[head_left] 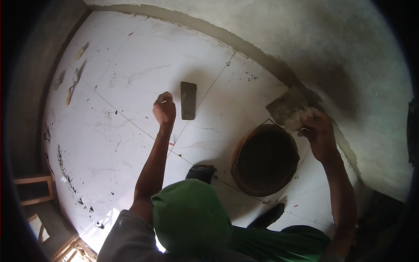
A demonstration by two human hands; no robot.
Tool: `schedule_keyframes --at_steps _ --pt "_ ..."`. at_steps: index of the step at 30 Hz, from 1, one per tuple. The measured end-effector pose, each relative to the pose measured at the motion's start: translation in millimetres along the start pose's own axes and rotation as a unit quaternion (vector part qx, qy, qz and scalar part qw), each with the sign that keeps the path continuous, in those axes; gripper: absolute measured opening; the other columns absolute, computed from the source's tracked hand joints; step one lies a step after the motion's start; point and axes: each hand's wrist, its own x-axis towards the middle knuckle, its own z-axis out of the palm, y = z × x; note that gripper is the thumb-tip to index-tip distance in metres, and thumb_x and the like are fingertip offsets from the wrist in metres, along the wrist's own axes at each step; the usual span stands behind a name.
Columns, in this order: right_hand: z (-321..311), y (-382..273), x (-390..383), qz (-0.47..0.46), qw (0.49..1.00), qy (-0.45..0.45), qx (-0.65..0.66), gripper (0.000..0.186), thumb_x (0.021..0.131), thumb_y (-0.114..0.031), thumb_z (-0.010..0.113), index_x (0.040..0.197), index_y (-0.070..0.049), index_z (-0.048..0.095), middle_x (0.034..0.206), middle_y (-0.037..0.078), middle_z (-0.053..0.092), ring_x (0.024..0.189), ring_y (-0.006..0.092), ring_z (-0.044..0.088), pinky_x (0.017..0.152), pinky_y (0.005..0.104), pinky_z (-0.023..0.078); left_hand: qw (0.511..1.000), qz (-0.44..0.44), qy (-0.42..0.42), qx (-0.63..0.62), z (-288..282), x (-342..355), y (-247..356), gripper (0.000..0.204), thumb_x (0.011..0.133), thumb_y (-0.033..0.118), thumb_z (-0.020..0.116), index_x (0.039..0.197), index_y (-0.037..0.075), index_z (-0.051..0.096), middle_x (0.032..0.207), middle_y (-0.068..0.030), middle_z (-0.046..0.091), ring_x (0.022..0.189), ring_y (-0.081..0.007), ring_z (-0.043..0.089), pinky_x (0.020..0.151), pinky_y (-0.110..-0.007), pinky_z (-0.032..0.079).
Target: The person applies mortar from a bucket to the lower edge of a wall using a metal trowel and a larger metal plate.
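My left hand [164,109], its fingers curled closed, hovers over the white tiled floor [144,83]; nothing shows in it. Just to its right a grey, tapered rectangular block [188,100] lies on the tiles. My right hand [319,135] grips a flat, squarish grey piece [284,105] with a pale, crumpled-looking near end. This piece is by the foot of the wall, above the bucket's far rim; whether it touches the wall I cannot tell. Below it stands a round bucket [236,153] with an orange-brown side, a wire handle and a dark inside.
A bare plastered wall [362,52] curves along the far and right sides, with a rough mortar strip [244,43] at its foot. Trowel-like hand tools [72,87] lie far left. Dark crumbs [70,183] dot the left floor. My feet [200,173] stand near the bucket.
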Motion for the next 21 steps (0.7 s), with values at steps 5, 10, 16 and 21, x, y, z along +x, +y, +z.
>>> schedule_keyframes --at_steps 5,10,16,21 --pt "79 7 39 -0.038 0.989 -0.005 0.143 0.034 0.097 -0.012 0.07 0.124 0.007 0.064 0.113 0.015 0.073 0.097 0.0211 0.074 0.085 0.0332 0.062 0.901 0.039 -0.331 -0.279 -20 -64 113 0.043 0.104 0.033 0.068 0.129 -0.002 0.07 0.113 -0.0109 0.076 0.098 -0.0131 0.068 0.085 -0.03 0.057" --pt "163 29 67 -0.023 0.971 0.009 0.238 0.031 0.098 -0.012 0.07 0.12 0.008 0.064 0.11 0.015 0.072 0.097 0.0228 0.074 0.088 0.0348 0.062 0.787 -0.021 -0.409 -0.461 6 -100 192 0.048 0.105 0.031 0.066 0.137 -0.004 0.059 0.131 -0.0149 0.068 0.124 -0.0218 0.064 0.102 -0.035 0.055" --pt "94 -6 72 -0.141 0.909 0.185 -0.345 0.027 0.101 -0.022 0.07 0.115 0.0 0.073 0.096 0.013 0.075 0.095 0.0224 0.075 0.091 0.0397 0.059 0.783 -0.221 -0.279 -0.51 49 -71 195 0.032 0.106 0.025 0.063 0.116 -0.005 0.065 0.117 -0.0148 0.068 0.102 -0.0187 0.07 0.091 -0.033 0.058" --pt "-90 -129 44 -0.379 0.642 0.442 -0.499 0.048 0.102 -0.023 0.071 0.145 -0.012 0.054 0.141 0.015 0.059 0.123 0.0241 0.057 0.103 0.0344 0.048 0.847 -0.173 -0.257 -0.433 103 17 148 0.023 0.096 0.01 0.064 0.109 -0.008 0.065 0.108 -0.0139 0.068 0.098 -0.0215 0.069 0.086 -0.035 0.063"
